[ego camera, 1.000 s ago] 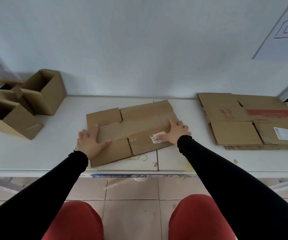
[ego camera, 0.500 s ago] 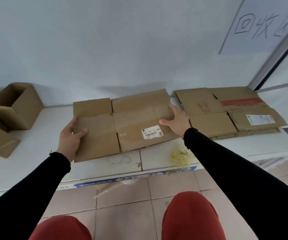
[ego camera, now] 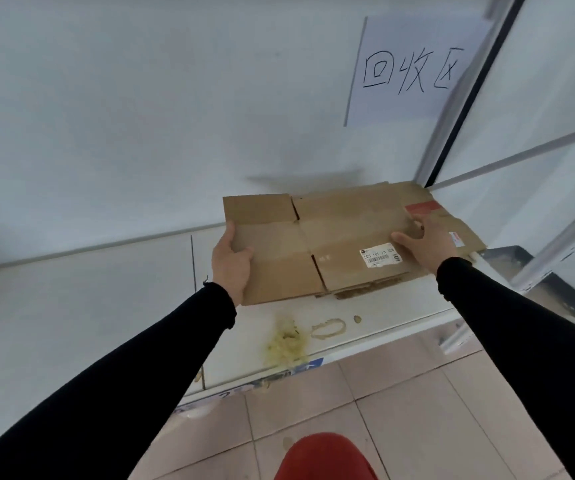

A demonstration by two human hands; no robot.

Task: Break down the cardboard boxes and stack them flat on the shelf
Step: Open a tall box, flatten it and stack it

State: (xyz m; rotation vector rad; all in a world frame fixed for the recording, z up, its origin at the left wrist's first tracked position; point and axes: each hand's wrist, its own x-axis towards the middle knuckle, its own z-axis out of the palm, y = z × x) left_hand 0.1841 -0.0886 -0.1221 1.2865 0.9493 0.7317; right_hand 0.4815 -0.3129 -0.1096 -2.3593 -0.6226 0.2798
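I hold a flattened brown cardboard box (ego camera: 317,244) with a white barcode label over the right end of the white shelf (ego camera: 81,306). My left hand (ego camera: 232,263) grips its left edge, thumb on top. My right hand (ego camera: 428,245) grips its right edge beside the label. The box covers most of a stack of flattened boxes (ego camera: 452,220); only the stack's right part, with a red stripe, and its frayed front edge show. Whether the held box rests on the stack or hovers just above it, I cannot tell.
A paper sign with handwritten characters (ego camera: 410,67) hangs on the wall above the stack. A metal upright (ego camera: 459,98) bounds the shelf on the right. Yellowish stains (ego camera: 286,344) mark the shelf front. Tiled floor (ego camera: 365,403) and my red trouser knee (ego camera: 324,459) lie below.
Both hands lifted the flattened box off the middle of the shelf and carried it right, over the stack. My view swung right, so the open boxes at the left are out of frame.
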